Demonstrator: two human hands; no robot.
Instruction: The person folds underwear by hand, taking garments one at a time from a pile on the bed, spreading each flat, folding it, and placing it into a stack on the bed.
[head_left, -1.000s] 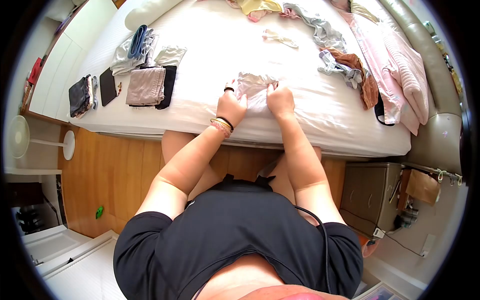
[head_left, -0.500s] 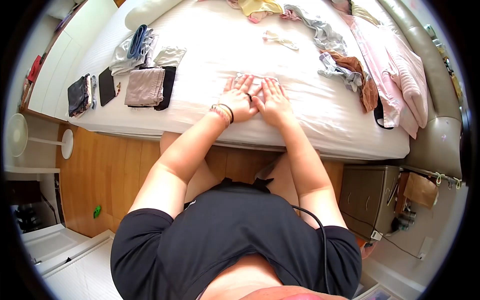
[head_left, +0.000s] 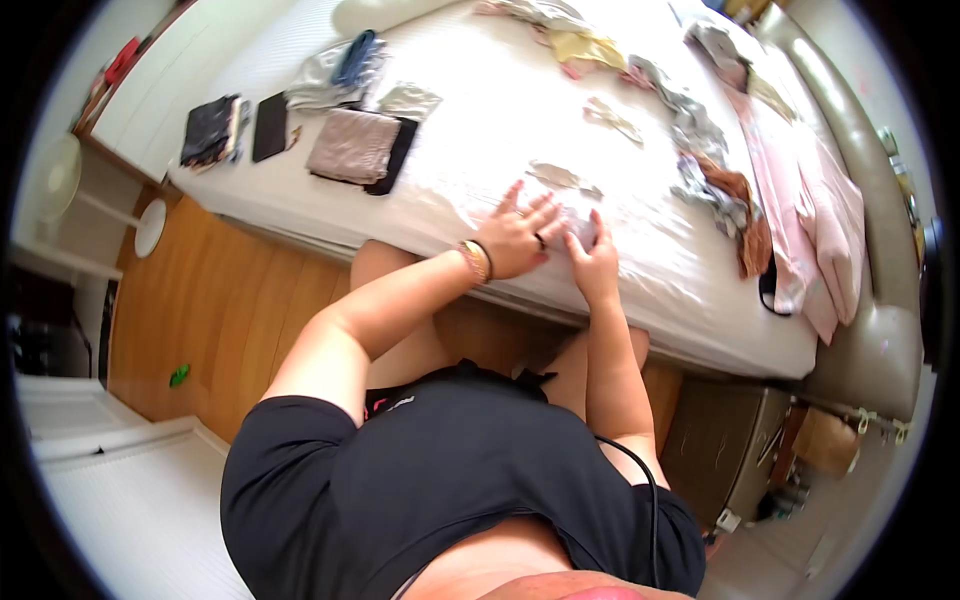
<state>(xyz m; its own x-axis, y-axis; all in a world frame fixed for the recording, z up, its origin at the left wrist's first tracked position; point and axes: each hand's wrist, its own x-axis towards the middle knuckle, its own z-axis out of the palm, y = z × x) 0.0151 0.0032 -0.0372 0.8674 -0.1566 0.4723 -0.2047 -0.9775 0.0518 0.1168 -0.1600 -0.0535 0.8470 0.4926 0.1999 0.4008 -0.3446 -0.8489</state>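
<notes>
A small white garment lies on the white bed sheet just beyond my hands, its grey-beige edge showing. My left hand, with bracelets at the wrist and a dark band on a finger, has its fingers spread over the near part of the cloth. To its right, my right hand is also open, thumb and fingers apart, beside the cloth's near right side. How much of the pale garment lies under the hands is hard to tell against the sheet.
Folded beige cloth lies left on black cloth, near a dark flat item and a dark folded stack. Loose brown and yellow garments, a small pale piece and pink bedding lie beyond and right.
First both hands pinched the white garment, then they pressed flat on it side by side. Now they have drawn apart and nearer, uncovering its far edge. The view has tilted.
</notes>
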